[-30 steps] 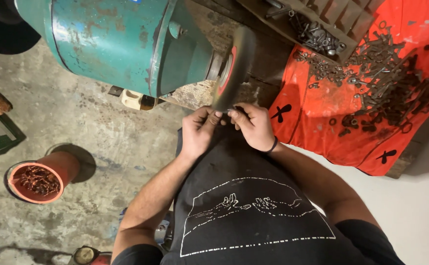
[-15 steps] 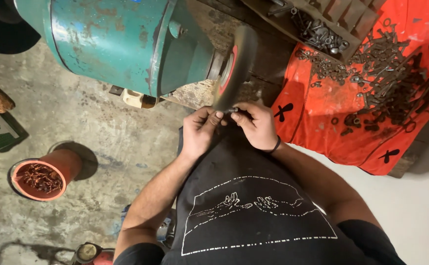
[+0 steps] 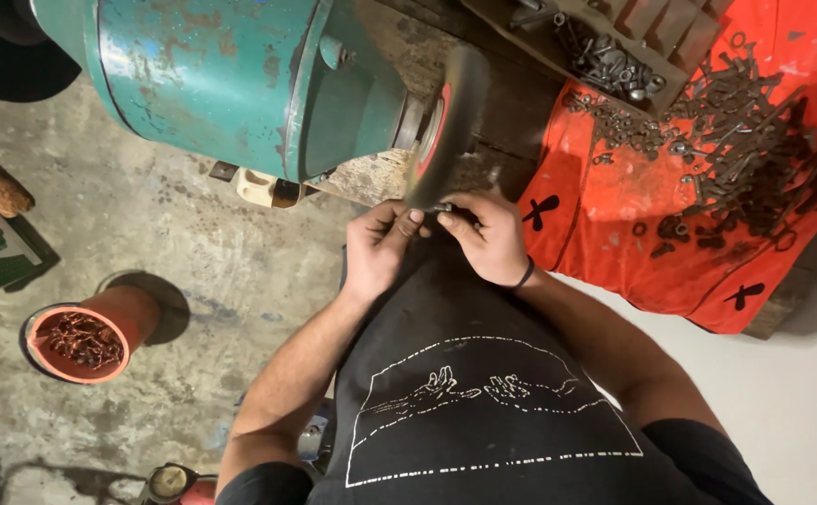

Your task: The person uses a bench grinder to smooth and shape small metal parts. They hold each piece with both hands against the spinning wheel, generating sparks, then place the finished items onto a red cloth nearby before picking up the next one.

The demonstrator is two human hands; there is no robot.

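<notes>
We see both hands meeting at the lower rim of the grinding wheel (image 3: 446, 122) on the teal motor (image 3: 240, 84). The left hand (image 3: 380, 248) and right hand (image 3: 488, 238) pinch a small metal part (image 3: 443, 207) between thumbs and fingertips, held against the wheel's edge (the part is mostly hidden by the fingers). Compared with half a second ago, the hands have stayed at the wheel, barely shifted. The orange cloth (image 3: 614, 243) with scattered rusty pieces lies just right.
</notes>
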